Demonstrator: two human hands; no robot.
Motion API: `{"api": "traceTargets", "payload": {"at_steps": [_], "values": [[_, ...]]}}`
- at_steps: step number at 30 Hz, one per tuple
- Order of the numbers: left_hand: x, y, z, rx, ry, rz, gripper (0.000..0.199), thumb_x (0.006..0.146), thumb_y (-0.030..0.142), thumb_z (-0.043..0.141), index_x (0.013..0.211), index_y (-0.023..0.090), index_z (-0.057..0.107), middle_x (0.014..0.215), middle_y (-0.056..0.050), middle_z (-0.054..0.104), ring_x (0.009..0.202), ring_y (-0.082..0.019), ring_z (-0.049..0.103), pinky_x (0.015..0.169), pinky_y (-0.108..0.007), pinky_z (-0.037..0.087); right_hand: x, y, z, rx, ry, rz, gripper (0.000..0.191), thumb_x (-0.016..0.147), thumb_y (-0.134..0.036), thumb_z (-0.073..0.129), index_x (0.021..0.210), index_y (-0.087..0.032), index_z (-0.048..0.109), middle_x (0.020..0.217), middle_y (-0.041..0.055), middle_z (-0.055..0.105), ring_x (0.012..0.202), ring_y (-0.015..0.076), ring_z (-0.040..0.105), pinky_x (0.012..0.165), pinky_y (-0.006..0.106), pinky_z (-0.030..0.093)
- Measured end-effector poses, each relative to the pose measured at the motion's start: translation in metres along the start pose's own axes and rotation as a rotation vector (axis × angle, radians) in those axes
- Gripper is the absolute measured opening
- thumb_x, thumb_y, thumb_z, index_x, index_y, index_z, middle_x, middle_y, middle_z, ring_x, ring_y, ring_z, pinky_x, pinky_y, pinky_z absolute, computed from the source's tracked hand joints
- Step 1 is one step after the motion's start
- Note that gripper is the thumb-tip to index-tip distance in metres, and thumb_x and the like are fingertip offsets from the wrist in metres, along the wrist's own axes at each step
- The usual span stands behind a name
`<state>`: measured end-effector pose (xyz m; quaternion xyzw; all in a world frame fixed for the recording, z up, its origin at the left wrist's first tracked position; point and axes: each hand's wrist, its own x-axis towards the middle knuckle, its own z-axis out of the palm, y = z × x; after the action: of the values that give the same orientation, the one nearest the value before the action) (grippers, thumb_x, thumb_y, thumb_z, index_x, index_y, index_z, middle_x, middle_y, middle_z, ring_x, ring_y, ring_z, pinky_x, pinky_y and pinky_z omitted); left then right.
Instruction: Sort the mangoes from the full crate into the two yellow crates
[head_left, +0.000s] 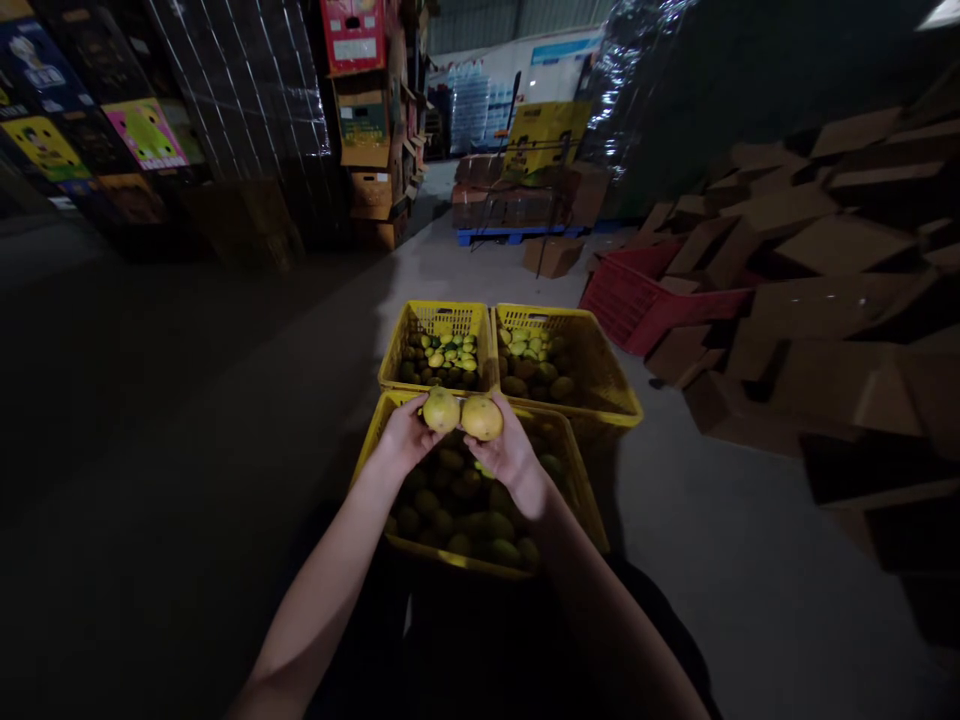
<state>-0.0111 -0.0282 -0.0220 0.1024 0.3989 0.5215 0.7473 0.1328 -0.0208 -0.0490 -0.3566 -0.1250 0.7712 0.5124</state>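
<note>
My left hand (407,437) is closed round a greenish-yellow fruit (441,410). A yellower fruit (482,418) is held in my right hand (510,450), right beside the first one. Both fruits are above the back part of the near yellow crate (480,567), which has many darker green fruits (457,500) in it. Behind it stand two more yellow crates side by side. The back left crate (384,360) holds small green and yellow fruits, and the back right crate (630,405) has similar fruits mostly on its left side.
Flattened cardboard boxes (840,310) and a red crate (626,300) are piled on the right. Stacked cartons (371,130) stand at the back left. Farther back is a blue pallet (517,236) with boxes on it.
</note>
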Motion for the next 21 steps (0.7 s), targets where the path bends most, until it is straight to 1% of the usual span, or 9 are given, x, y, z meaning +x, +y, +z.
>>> {"api": "traceTargets", "payload": {"at_steps": [3,6,7,9,12,16,19,21], "values": [[-0.001,0.000,-0.001,-0.064,-0.020,0.011,0.021,0.086,0.020,0.044,0.094,0.011,0.061,0.076,-0.008,0.068,0.063,-0.016,0.064,0.052,-0.025,0.052,-0.002,-0.003,-0.001,0.013,-0.077,-0.022,0.032,0.091,-0.039,0.044,0.084,-0.014,0.062,0.062,0.0065,0.070,0.046,0.0146,0.062,0.041,0.023,0.051],[-0.002,-0.001,-0.002,-0.158,-0.137,0.022,0.029,0.085,0.025,0.043,0.099,0.010,0.062,0.082,-0.010,0.069,0.069,-0.019,0.067,0.061,-0.029,0.055,-0.004,-0.004,-0.002,0.032,-0.168,-0.056,0.029,0.085,-0.040,0.049,0.089,-0.015,0.064,0.070,0.0076,0.072,0.052,0.0163,0.064,0.044,0.024,0.051],[-0.002,-0.001,-0.002,-0.181,-0.183,0.013,0.031,0.084,0.027,0.043,0.099,0.009,0.063,0.081,-0.010,0.069,0.069,-0.019,0.067,0.062,-0.029,0.055,-0.005,-0.004,-0.002,0.042,-0.191,-0.069,0.028,0.083,-0.040,0.053,0.090,-0.016,0.064,0.071,0.0064,0.072,0.053,0.0167,0.065,0.045,0.025,0.051],[-0.002,-0.004,-0.003,-0.193,-0.247,-0.009,0.031,0.084,0.029,0.044,0.094,0.009,0.064,0.076,-0.009,0.068,0.064,-0.017,0.065,0.059,-0.027,0.054,-0.009,-0.003,-0.002,0.057,-0.219,-0.082,0.027,0.078,-0.042,0.059,0.090,-0.018,0.063,0.070,0.0039,0.070,0.053,0.0169,0.064,0.045,0.025,0.051],[-0.005,-0.008,-0.003,-0.128,-0.307,0.002,0.028,0.083,0.030,0.046,0.083,0.010,0.065,0.069,-0.008,0.066,0.055,-0.015,0.061,0.052,-0.025,0.050,-0.017,-0.002,0.001,0.049,-0.242,-0.086,0.027,0.077,-0.045,0.057,0.085,-0.019,0.063,0.066,0.0030,0.068,0.050,0.0161,0.062,0.043,0.025,0.049],[-0.011,-0.011,-0.002,0.013,-0.406,0.045,0.027,0.079,0.030,0.046,0.072,0.011,0.064,0.064,-0.010,0.062,0.051,-0.016,0.056,0.048,-0.028,0.046,-0.025,-0.002,0.004,0.003,-0.241,-0.115,0.036,0.086,-0.049,0.040,0.078,-0.020,0.060,0.060,0.0027,0.064,0.041,0.0137,0.055,0.039,0.024,0.044],[-0.016,-0.012,0.000,0.093,-0.426,0.041,0.027,0.077,0.029,0.045,0.067,0.011,0.062,0.060,-0.010,0.060,0.048,-0.017,0.055,0.047,-0.029,0.043,-0.026,-0.002,0.001,-0.004,-0.287,-0.139,0.040,0.087,-0.050,0.033,0.075,-0.020,0.057,0.058,0.0030,0.061,0.037,0.0133,0.051,0.034,0.024,0.040],[-0.017,-0.012,0.000,0.106,-0.429,0.037,0.027,0.077,0.029,0.044,0.066,0.011,0.062,0.059,-0.010,0.059,0.047,-0.018,0.054,0.046,-0.029,0.043,-0.025,-0.002,-0.002,-0.005,-0.316,-0.143,0.040,0.086,-0.049,0.032,0.075,-0.020,0.057,0.058,0.0034,0.060,0.037,0.0137,0.051,0.033,0.024,0.039]]}}
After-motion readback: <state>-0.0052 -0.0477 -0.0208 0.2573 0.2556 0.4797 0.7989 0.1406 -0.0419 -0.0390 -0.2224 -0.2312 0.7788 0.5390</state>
